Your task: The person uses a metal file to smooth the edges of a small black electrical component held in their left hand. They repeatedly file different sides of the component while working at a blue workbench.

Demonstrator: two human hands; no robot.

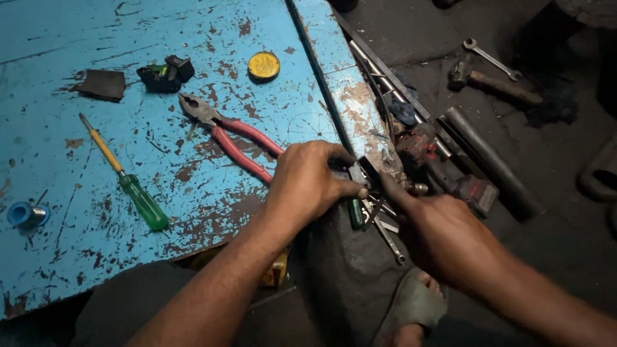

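Both hands closed on a small dark part at the table edge — fitting work under way.

Left hand (308, 183) pinches the part (355, 172); right hand (443, 234) grips beside it. Just left lie red pliers (234, 138), farther left a green screwdriver (128, 180) — the next move needs a steady hold.

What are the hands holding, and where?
The left hand pinches a small dark part by its end; the right hand fingers its other side. Exact hold unclear.

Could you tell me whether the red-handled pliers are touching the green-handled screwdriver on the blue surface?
Apart. The head view shows the pliers and the screwdriver lying separately, with a plain stretch of chipped blue surface between them.
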